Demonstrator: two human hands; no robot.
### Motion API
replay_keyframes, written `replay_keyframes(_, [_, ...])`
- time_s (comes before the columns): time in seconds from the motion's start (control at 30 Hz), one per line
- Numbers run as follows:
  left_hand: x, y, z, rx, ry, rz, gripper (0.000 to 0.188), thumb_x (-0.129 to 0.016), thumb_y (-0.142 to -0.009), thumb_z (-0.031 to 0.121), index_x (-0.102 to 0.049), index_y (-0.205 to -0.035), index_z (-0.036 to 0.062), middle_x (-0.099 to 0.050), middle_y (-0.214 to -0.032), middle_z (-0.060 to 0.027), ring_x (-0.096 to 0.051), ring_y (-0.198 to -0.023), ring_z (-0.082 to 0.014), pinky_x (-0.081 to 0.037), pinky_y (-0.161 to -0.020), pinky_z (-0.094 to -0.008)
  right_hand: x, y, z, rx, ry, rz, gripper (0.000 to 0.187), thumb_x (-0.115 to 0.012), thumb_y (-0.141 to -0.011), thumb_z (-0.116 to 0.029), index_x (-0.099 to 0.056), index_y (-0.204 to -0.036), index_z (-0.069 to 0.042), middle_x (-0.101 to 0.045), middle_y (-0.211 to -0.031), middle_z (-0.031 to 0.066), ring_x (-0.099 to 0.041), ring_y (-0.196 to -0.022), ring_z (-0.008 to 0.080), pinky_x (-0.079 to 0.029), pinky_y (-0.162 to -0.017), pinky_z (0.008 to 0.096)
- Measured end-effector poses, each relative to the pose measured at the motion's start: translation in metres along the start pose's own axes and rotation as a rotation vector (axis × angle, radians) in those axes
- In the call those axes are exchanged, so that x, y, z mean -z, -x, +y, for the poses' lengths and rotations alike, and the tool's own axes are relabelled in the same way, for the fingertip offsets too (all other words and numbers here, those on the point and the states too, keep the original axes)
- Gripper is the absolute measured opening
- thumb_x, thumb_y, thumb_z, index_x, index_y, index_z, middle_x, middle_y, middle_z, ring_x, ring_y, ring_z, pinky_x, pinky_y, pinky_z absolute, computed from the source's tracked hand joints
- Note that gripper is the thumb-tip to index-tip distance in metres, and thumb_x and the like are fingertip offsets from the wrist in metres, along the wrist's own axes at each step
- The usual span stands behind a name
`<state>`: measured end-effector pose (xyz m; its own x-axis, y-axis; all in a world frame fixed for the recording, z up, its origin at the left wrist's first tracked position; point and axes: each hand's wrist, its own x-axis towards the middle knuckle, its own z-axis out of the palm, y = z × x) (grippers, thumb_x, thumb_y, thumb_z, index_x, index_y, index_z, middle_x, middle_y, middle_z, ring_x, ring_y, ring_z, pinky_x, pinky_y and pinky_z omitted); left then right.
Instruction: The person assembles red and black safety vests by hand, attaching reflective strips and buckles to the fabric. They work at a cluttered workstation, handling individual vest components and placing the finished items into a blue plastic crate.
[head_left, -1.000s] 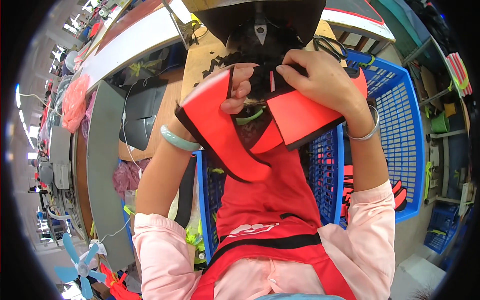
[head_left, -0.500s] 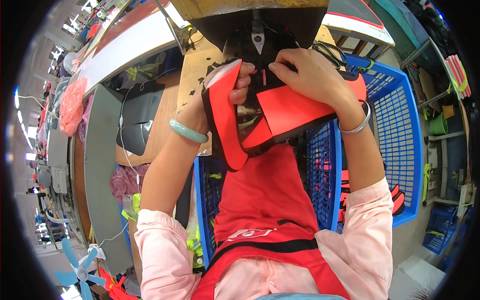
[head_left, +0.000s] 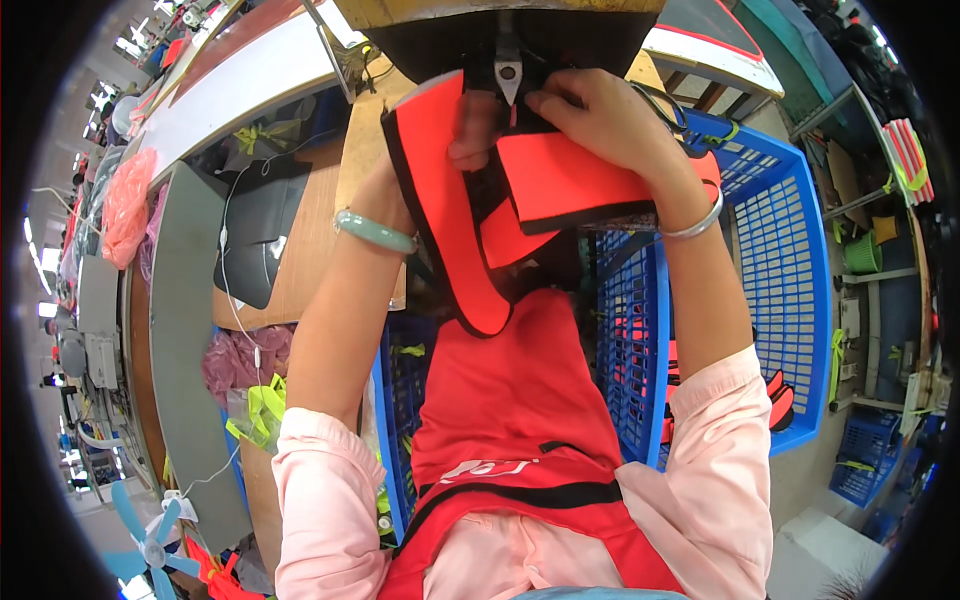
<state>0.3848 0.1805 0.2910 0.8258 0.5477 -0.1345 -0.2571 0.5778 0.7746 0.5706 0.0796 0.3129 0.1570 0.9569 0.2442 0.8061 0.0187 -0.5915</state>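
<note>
A: How lies the black-edged orange piece (head_left: 565, 178)?
B: Near the pointed metal part (head_left: 508, 76); left strip's (head_left: 450, 205) long axis slanting down-right, rounded end toward the apron (head_left: 510, 390).
A: The grip?
B: Left hand (head_left: 476, 128) clasps the strip; right hand's (head_left: 615, 122) hold cannot be determined.

Bright, even light here, with white lamps (head_left: 29, 231) flaring along the far left and the pale table (head_left: 265, 85) gleaming upper left, while the fabric (head_left: 440, 180) glows so hot at centre that its surface detail nearly washes out! Top centre it drops to near-black under the machine (head_left: 420, 50), deep shadow pools just below the fabric, and a soft shine sits on the green bangle (head_left: 375, 232). Blur smears the left hand's (head_left: 474, 128) fingertips, the fisheye bows straight edges at both sides, and black swallows the corners.
</note>
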Motion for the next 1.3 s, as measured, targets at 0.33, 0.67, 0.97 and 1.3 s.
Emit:
replay_keyframes(0.33, [0.000,0.059,0.003,0.053,-0.403,0.082,0.042,-0.052,-0.100,0.021,-0.047,-0.136,-0.0007,-0.042,-0.063,0.0037,-0.035,-0.046,-0.0025,-0.026,-0.042,-0.0167,0.020,0.043,-0.021,0.000,-0.019,0.103,0.031,-0.062,-0.088,-0.031,-0.069,-0.087,-0.001,-0.063,-0.068,0.0168,-0.061,-0.066,0.0350,-0.045,-0.062,0.0421])
replay_keyframes(0.67, [-0.027,0.130,-0.076,-0.053,-0.953,0.079,0.033,-0.069,-0.088,0.014,-0.062,-0.115,-0.0038,-0.068,-0.102,-0.0063,-0.062,-0.092,-0.0079,-0.051,-0.076,-0.0253,0.030,0.104,-0.053,0.038,-0.188,0.228,0.025,-0.063,-0.091,-0.025,-0.067,-0.090,0.000,-0.062,-0.068,0.0118,-0.057,-0.059,0.0208,-0.042,-0.056,0.0329])
replay_keyframes(0.97, [-0.049,0.156,-0.082,-0.271,-1.371,0.027,0.025,-0.064,-0.091,0.013,-0.064,-0.113,0.0011,-0.069,-0.085,-0.0053,-0.060,-0.070,-0.0049,-0.049,-0.060,-0.0249,0.049,0.150,-0.054,-0.037,-0.323,0.269,0.027,-0.062,-0.095,-0.023,-0.063,-0.089,0.003,-0.053,-0.065,0.0001,-0.044,-0.061,0.0071,-0.037,-0.054,0.0253])
replay_keyframes(1.3, [-0.099,0.177,-0.075,-0.089,-1.220,-0.290,0.031,-0.062,-0.091,0.016,-0.059,-0.117,-0.0022,-0.057,-0.073,-0.0047,-0.048,-0.067,-0.0078,-0.043,-0.061,-0.0266,0.079,0.185,-0.094,0.007,-0.105,0.287,0.026,-0.063,-0.092,-0.024,-0.065,-0.091,0.001,-0.060,-0.067,0.0106,-0.053,-0.058,0.0177,-0.042,-0.055,0.0305])
